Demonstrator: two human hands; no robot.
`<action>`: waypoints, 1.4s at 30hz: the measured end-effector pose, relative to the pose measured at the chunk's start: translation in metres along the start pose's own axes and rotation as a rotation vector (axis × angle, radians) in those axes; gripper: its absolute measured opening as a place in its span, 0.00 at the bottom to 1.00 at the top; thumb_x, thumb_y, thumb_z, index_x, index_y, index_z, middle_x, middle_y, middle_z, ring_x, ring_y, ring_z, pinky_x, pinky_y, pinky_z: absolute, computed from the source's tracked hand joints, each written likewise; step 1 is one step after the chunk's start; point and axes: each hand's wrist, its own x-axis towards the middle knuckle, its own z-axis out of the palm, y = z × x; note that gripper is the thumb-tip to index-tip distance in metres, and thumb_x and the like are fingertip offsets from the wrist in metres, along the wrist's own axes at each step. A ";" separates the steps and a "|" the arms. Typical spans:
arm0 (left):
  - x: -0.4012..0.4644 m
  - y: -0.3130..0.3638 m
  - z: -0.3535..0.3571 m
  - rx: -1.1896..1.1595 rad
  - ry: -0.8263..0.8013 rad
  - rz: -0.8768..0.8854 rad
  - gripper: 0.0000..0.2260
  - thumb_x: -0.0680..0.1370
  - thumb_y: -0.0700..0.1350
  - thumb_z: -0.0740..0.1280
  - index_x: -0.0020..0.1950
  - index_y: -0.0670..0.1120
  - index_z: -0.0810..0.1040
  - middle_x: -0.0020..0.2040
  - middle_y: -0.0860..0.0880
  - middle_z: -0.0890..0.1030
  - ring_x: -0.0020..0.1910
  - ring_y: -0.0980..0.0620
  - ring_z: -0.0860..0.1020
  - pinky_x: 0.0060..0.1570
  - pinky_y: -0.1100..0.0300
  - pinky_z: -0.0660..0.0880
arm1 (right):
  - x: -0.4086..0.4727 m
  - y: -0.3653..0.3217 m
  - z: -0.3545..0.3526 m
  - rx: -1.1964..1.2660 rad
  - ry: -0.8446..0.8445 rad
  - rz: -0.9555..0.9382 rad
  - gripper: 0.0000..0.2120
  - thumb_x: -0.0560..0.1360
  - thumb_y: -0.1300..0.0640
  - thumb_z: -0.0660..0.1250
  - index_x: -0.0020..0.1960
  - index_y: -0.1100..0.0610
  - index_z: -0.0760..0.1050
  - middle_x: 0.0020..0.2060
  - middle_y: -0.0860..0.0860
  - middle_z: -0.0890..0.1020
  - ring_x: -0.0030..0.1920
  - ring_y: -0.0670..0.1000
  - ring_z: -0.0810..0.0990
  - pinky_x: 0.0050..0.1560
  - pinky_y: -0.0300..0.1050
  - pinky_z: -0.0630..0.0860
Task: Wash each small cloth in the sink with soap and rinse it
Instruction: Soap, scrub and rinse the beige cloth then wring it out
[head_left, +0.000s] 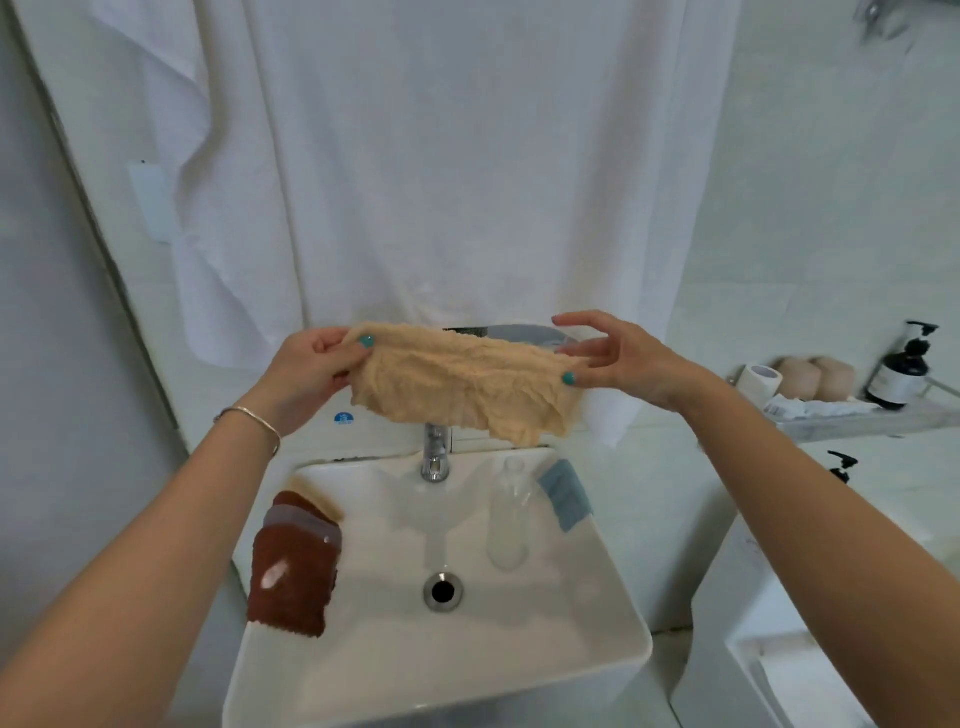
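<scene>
Beige cloth (462, 384) stretched between my two hands, up above the tap (434, 453) and sink (618, 597). Left hand (306, 371) pinches its left edge, thumb on top. Right hand (618, 361) pinches the right edge with thumb under, other fingers spread loose. Cloth is crinkled, nubby terry, sagging in the middle. Brown fuzzy cloth (293, 577) draped over the sink's left rim; blue cloth (566, 493) on the right rim.

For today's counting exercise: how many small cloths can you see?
4: beige terry cloth held above the sink; brown cloth on its left rim, another beige one beneath; blue cloth on the right rim. More may be hidden.
</scene>
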 end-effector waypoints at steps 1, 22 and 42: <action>-0.001 -0.003 0.002 -0.011 0.042 0.007 0.06 0.79 0.38 0.65 0.52 0.41 0.81 0.43 0.47 0.84 0.41 0.53 0.81 0.42 0.64 0.79 | -0.001 0.002 0.004 -0.031 0.073 0.041 0.20 0.71 0.60 0.76 0.61 0.50 0.77 0.49 0.50 0.83 0.50 0.47 0.81 0.58 0.42 0.76; -0.083 -0.128 0.067 -0.010 0.164 -0.053 0.13 0.82 0.39 0.60 0.49 0.56 0.79 0.41 0.48 0.76 0.31 0.56 0.71 0.25 0.64 0.70 | -0.072 0.080 0.094 0.343 0.338 0.234 0.09 0.79 0.61 0.64 0.51 0.52 0.82 0.41 0.43 0.80 0.40 0.44 0.77 0.34 0.39 0.76; -0.090 -0.262 0.212 0.197 -0.167 -0.267 0.25 0.78 0.40 0.68 0.60 0.72 0.74 0.66 0.58 0.72 0.66 0.65 0.70 0.65 0.69 0.65 | -0.099 0.299 -0.006 0.585 0.064 0.392 0.20 0.71 0.59 0.74 0.62 0.50 0.79 0.56 0.50 0.84 0.59 0.52 0.80 0.55 0.40 0.79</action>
